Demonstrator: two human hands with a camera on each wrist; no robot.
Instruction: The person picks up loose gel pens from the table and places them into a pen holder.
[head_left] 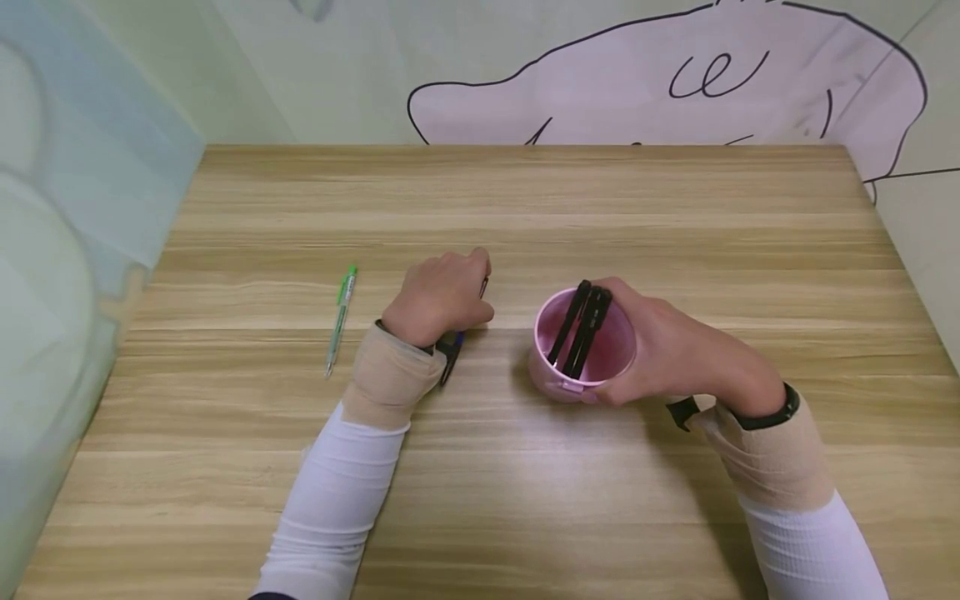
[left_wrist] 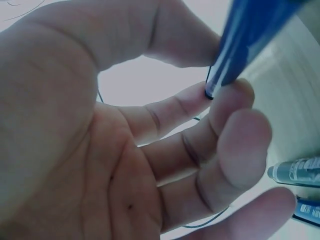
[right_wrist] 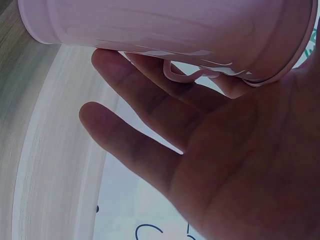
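Note:
My left hand (head_left: pixel 442 296) pinches a blue pen (left_wrist: pixel 250 40) between the thumb and fingers; in the head view the hand covers most of it. To the right, a pink cup (head_left: pixel 551 383) stands on the wooden table. Several black pens (head_left: pixel 592 321) lean inside it, their upper ends above the rim. My right hand (head_left: pixel 660 346) grips the cup from its right side, thumb at the near side and fingers at the far side. From the right wrist, the cup's small loop handle (right_wrist: pixel 182 75) shows close to the fingers.
A clear pen with a green clip (head_left: pixel 341 321) lies on the table (head_left: pixel 525 200) left of my left hand. Behind the table's far edge is a wall (head_left: pixel 337 75) with a line drawing. Another wall (head_left: pixel 127 125) borders the left side.

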